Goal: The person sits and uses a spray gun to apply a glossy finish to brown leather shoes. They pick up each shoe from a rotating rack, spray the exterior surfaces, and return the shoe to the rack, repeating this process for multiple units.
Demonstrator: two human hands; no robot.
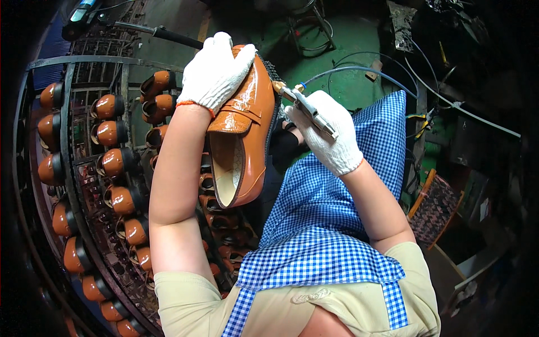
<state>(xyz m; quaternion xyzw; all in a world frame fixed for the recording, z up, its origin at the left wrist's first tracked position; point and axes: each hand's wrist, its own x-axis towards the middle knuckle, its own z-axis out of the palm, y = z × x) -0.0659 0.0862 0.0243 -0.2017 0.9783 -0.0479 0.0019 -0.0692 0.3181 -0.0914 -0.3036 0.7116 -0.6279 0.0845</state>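
Observation:
A glossy orange-brown loafer (pixel 251 126) with a dark sole hangs in front of me, toe pointing away and its opening toward me. My left hand (pixel 216 73), in a white knit glove, is closed round the toe end. In my right hand (pixel 331 132), also gloved, sits a metal spray gun (pixel 309 111) with a brass nozzle. That nozzle is beside the loafer's right edge, a small gap apart from it. A blue air hose (pixel 359 70) runs from the gun off to the right. The fingers under the gun are partly hidden.
On the left stands a metal rack (pixel 67 135) with rows of similar brown shoes (pixel 109 133). A stool (pixel 311 33) is on the green floor (pixel 348 42) ahead. To the right are a woven-backed chair (pixel 435 208) and loose cables (pixel 466 112). A checked apron (pixel 314 258) covers my lap.

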